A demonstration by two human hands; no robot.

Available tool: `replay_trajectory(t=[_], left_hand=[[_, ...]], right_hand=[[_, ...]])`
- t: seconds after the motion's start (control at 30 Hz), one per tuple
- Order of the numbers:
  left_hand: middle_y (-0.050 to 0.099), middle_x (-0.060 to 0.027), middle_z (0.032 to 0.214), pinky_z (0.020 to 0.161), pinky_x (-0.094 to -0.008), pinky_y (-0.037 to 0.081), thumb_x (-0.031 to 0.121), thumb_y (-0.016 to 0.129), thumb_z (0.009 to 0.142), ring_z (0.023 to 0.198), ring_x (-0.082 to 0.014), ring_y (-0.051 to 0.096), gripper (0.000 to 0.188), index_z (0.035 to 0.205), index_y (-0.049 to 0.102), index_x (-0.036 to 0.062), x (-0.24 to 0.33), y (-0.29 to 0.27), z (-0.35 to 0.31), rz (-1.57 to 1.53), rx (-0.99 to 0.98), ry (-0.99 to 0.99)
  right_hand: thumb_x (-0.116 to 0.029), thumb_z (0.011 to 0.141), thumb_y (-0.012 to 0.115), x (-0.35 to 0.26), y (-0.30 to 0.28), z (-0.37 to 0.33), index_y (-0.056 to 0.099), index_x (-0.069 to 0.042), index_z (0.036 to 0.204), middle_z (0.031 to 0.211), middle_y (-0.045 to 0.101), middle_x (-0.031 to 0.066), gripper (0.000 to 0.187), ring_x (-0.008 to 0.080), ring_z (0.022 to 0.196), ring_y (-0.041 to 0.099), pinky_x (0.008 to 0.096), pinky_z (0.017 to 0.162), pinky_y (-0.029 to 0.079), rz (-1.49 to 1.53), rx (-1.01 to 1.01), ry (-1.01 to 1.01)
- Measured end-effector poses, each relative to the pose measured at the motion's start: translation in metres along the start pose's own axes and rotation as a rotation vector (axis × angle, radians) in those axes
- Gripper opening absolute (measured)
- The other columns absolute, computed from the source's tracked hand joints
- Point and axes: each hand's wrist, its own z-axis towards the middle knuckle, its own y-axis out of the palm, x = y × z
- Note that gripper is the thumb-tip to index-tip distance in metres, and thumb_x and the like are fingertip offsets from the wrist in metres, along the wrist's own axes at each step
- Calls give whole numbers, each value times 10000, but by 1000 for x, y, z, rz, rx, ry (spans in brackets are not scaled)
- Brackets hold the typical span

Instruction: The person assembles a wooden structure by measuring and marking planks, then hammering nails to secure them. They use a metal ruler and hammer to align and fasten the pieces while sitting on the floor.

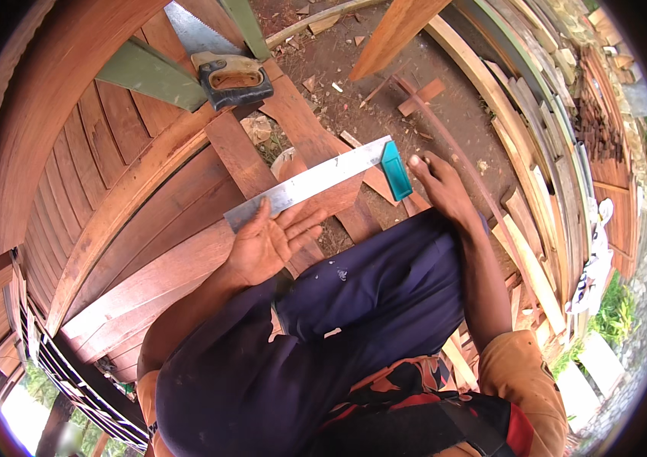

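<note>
Spreading across the view, bare soil (476, 126) and long stacked timbers (537, 164) curve along the right, while reddish boards (186, 198) fill the left. Dark trousers (384, 282) cover the person's bent legs in the lower middle, with a forearm reaching up on either side. A handsaw (232, 64) with a beige and black handle lies beyond the work, toward the upper left.

Between the two hands is the try square (323, 179), ahead of the knees and over the boards; whether its blade rests on them cannot be told. Its long axis slants from the free end, lower left, up to the teal handle (395, 174) at the right. The left grip (266, 240) is the nearer one: it lies palm up along the blade's near edge, its thumb overlapping the metal toward the free end. Its fingers are spread, not clenched; any light support behind the blade is hidden. The right grip (441, 183) sits just beside the teal handle, apart from it, fingers loosely bent and unclosed, thumb tip pointing toward the handle's upper part.
</note>
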Motion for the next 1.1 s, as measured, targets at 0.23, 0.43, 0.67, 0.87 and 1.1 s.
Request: replay_trajectory(t=[0.23, 0.43, 0.67, 0.87, 1.1], left_hand=[[313, -138, 1685, 1151, -481, 444, 704, 262, 1036, 1461, -359, 454, 859, 1672, 123, 145, -33, -28, 25, 37, -140, -287], [519, -185, 1541, 1171, -466, 421, 366, 652, 1017, 1436, -317, 492, 647, 1517, 476, -5, -5, 21, 11, 1412, -308, 7], [387, -151, 1647, 1277, -543, 212, 458, 684, 914, 1566, -311, 285, 710, 1482, 550, 53, -30, -19, 67, 2607, -106, 803], [326, -144, 1680, 1275, -630, 130, 435, 729, 866, 1577, -305, 255, 814, 1556, 469, 90, -43, -18, 73, 2605, 15, 780], [312, -199, 1672, 1252, -683, 116, 465, 774, 825, 1578, -359, 228, 892, 1591, 432, 160, -37, -12, 75, 2568, 99, 766]], right_hand=[[-660, 973, 587, 2, -5, 34, 663, 2, 1101, 933, 697, 199, 678, 283, 860, 673, 432, 796, 521, -119, -100, 82], [-550, 1017, 614, 3, -18, 31, 645, 1, 1155, 974, 710, 190, 569, 235, 888, 684, 403, 800, 529, -80, -141, 146], [-519, 1032, 601, 31, -14, 37, 561, 19, 1076, 989, 687, 256, 541, 293, 932, 681, 437, 839, 509, -117, -57, 27], [-484, 1051, 581, 23, -19, 32, 532, 24, 1046, 986, 669, 279, 510, 319, 891, 643, 459, 836, 489, -124, -19, 41], [-462, 1069, 568, 22, -25, 36, 606, 10, 1188, 1025, 655, 188, 488, 252, 972, 613, 397, 885, 480, -184, -56, 113]])
